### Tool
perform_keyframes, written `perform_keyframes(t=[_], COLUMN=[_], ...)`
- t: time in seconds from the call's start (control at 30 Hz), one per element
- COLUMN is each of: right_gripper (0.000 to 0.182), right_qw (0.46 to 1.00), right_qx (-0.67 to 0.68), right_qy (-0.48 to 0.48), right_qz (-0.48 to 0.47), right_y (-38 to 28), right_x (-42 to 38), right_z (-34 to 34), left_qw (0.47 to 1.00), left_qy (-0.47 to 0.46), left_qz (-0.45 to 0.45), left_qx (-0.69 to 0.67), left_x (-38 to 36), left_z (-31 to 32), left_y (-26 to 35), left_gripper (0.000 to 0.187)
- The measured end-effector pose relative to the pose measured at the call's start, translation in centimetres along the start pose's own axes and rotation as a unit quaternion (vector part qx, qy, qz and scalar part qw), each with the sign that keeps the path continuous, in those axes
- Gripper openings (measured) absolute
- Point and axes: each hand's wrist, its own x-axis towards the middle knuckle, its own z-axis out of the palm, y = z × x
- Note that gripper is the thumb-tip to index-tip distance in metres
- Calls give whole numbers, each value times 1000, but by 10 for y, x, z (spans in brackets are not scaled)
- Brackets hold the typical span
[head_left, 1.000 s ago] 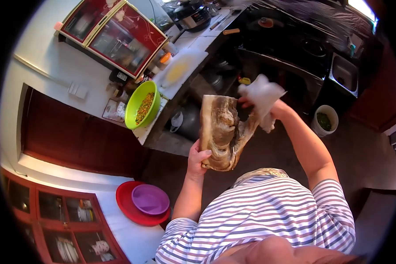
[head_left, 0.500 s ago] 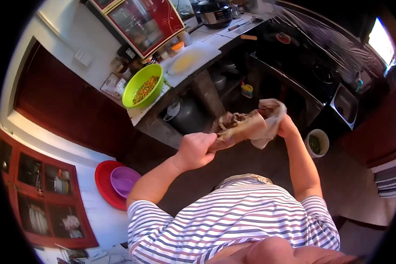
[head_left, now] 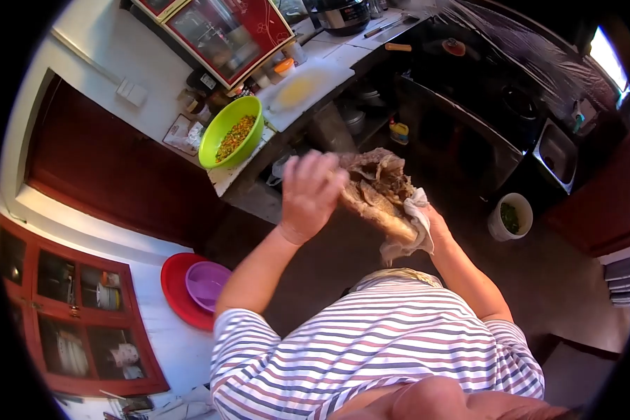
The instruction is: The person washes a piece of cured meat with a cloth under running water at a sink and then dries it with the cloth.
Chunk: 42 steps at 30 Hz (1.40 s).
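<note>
A large brown, ragged piece that looks like meat [head_left: 379, 189] hangs in front of my body, above the floor. Its right end is wrapped in a whitish cloth or bag [head_left: 414, 227], and my right hand [head_left: 437, 227] is closed round that end. At the upper left end of the piece is my left hand [head_left: 311, 190], raised, blurred, with its back towards me and its fingers pointing up. Whether its fingertips touch the piece is hidden.
A green bowl of mixed yellow and orange bits [head_left: 232, 133] stands on the counter [head_left: 322, 50], beside a white board [head_left: 306, 89]. To the right are a sink [head_left: 557, 155] and a white bucket [head_left: 509, 217] with greens. Red [head_left: 176, 294] and purple [head_left: 208, 285] basins are at the left.
My left hand has come off its grip on the near left end and moved up and left. The piece now tilts down to the right, with my right hand lower and further left.
</note>
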Motion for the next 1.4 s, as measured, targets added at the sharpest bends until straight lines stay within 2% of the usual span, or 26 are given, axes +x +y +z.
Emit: perform_keyframes(t=[0.03,0.07,0.1,0.13,0.2,0.23,0.27,0.33,0.47,0.5,0.53,0.6,0.63,0.67,0.8,0.87,0.9,0.93,1.0,1.03,1.1,1.27,1.3,1.33,1.37,1.4], right_gripper=[41,43,45,46,47,47,47,47,39,39,37,30,23,19,20,36,44,42,35,35,25,11,10,9,12,13], right_qw=[999,998,997,995,991,986,987,982,976,951,882,768,791,777,798,761,779,741,491,490,375,386,430,470,515,585], right_qx=[-11,-33,-43,-55,-82,-111,-112,-162,-204,-297,-456,-626,-597,-615,-592,-617,-598,-646,-818,-816,-820,-870,-873,-869,-836,-808], right_qy=[26,9,11,14,11,5,7,-22,49,49,80,139,136,132,35,36,19,-18,-110,-112,-120,-95,-85,-74,-125,-56], right_qz=[-22,-60,-70,-77,-101,-124,-117,-99,-50,-67,-86,-12,20,9,-108,-197,-188,-182,-279,-284,-415,-293,-216,-138,-139,-38], right_y=[-4,-4,-5,-4,-7,-9,-7,-3,2,0,-5,-25,-34,-41,-49,-41,-37,-29,0,3,-3,-1,-5,-9,-22,-36], right_x=[-7,-4,-2,0,-2,-3,-2,-1,8,10,6,-10,-16,-23,-25,-15,-11,0,17,13,6,4,3,3,7,5], right_z=[12,7,2,-1,9,13,11,7,-19,-28,-39,-49,-52,-53,11,58,83,83,61,61,58,17,14,12,14,17], left_qw=[989,955,818,587,315,343,333,249,208,216,226,236,234,233,203,212,224,223,143,125,143,185,185,221,256,259], left_qy=[8,76,78,70,4,8,47,147,210,218,226,223,230,238,249,234,224,221,223,215,220,232,234,227,218,219], left_qz=[-141,-239,-362,-448,-479,-494,-519,-551,-584,-588,-592,-603,-603,-601,-610,-609,-610,-607,-591,-613,-625,-609,-609,-607,-606,-604], left_qx=[-50,-161,-441,-670,-819,-799,-786,-783,-756,-748,-740,-728,-727,-726,-724,-727,-727,-730,-762,-750,-735,-735,-735,-729,-721,-721], left_x=[-8,-23,-40,-56,-73,-69,-64,-43,-42,-44,-47,-53,-55,-54,-57,-52,-50,-51,-60,-48,-47,-59,-59,-59,-60,-61], left_z=[5,21,36,48,61,69,74,86,97,101,106,113,115,117,125,122,121,124,129,112,105,101,102,102,101,100], left_y=[2,5,12,18,26,37,43,48,47,46,46,45,45,46,49,54,57,59,60,59,58,61,62,63,62,61], left_gripper=[64,71,72,74,66,65,62,56,44,43,41,44,45,45,42,40,38,38,31,29,38,43,43,41,40,40])
